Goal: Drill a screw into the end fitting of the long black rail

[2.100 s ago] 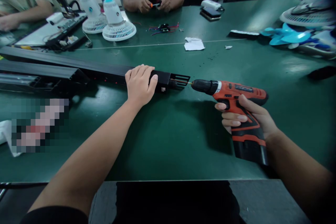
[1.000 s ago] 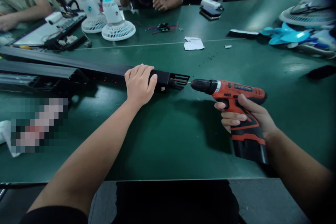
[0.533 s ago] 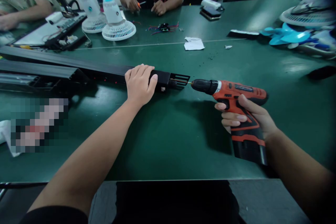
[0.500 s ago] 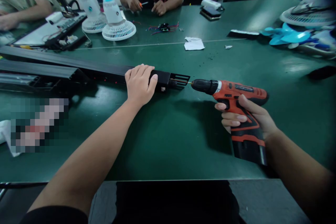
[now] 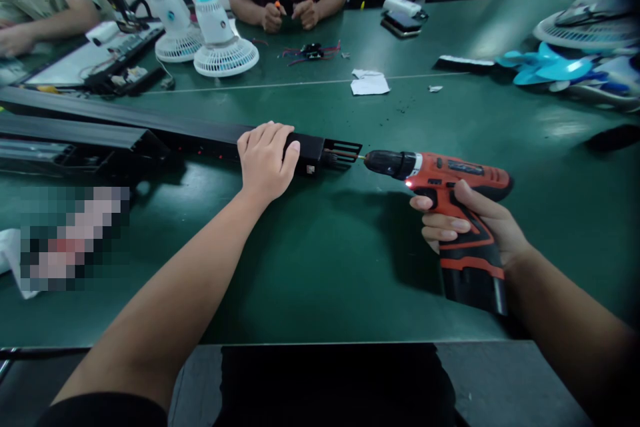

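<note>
My left hand (image 5: 266,160) lies over the right end of a long black rail (image 5: 200,139) on the green table (image 5: 325,260), fingers curled over its far edge, pressing it down. My right hand (image 5: 470,220) grips the handle of a red and black cordless drill (image 5: 440,177), a finger at the trigger. The drill lies level, and its bit points left into the open slotted end of the rail (image 5: 343,150). A small red light glows under the drill's chuck.
A second black rail (image 5: 75,143) lies at the left. Two white desk fans (image 5: 210,37) stand at the back left, and loose wires (image 5: 313,52) and white paper (image 5: 369,83) lie mid-table. Blue fan blades and grilles (image 5: 575,60) are at the right. Two other people work across the table.
A red light has come on under the drill's chuck. My hands, the drill and the rail have stayed in place. The person across the table has moved both hands.
</note>
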`<state>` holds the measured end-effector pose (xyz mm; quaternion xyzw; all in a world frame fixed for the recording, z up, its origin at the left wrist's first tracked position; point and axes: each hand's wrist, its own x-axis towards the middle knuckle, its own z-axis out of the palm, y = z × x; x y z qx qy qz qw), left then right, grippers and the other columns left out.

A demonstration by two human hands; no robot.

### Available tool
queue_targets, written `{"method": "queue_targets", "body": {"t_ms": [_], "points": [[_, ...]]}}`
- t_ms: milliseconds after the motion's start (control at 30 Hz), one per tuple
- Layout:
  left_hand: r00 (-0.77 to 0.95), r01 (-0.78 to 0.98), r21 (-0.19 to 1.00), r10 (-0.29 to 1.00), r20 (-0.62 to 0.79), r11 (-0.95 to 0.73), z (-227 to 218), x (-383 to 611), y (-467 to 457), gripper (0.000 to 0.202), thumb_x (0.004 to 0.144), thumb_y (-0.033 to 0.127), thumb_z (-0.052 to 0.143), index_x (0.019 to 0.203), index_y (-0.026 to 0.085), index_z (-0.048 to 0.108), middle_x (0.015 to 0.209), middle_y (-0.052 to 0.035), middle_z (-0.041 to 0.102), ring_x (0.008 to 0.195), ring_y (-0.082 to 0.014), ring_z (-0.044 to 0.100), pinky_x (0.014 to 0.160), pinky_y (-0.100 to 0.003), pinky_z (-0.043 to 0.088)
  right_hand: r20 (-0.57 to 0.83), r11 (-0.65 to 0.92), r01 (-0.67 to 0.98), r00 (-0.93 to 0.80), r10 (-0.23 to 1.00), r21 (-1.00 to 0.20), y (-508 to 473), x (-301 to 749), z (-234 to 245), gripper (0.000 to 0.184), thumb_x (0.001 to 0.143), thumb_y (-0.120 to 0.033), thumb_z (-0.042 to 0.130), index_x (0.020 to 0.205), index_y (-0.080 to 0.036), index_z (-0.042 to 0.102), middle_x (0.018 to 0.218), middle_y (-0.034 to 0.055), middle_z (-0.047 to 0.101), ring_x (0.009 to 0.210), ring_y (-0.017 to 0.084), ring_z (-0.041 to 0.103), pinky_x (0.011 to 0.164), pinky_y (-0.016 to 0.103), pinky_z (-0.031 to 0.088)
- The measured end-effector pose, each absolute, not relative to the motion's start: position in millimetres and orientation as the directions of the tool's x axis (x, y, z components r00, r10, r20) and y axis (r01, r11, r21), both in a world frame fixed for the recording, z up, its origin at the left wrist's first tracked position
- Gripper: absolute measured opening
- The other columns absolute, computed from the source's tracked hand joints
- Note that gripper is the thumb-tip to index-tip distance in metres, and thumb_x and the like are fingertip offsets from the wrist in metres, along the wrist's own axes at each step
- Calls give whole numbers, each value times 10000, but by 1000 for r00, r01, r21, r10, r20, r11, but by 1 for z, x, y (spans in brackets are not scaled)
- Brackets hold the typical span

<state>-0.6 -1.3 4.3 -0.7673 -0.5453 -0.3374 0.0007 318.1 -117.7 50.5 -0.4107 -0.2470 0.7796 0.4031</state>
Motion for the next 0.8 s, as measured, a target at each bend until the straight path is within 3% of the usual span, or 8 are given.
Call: {"method": "queue_targets", "body": {"t_ms": [167,800], "points": [[182,844,356,838,514,-401,6,-1,-2,486,1174,477,403,1436,323,784,1563,-83,815,1604,-398,629,1375,-592,358,-449,-587,-422,-385,806,-691,-118,320,50,333,748,-567,397,839,-253,457,453,-127,265,410,-23,169,353,118,336],[180,846,352,836,518,-400,6,0,-2,518,1169,484,378,1442,317,786,1553,-86,819,1603,-390,629,1372,-590,369,-446,-574,-406,-371,815,-711,-115,322,48,349,746,-558,404,866,-239,475,471,-131,239,413,-30,120,365,119,344]]}}
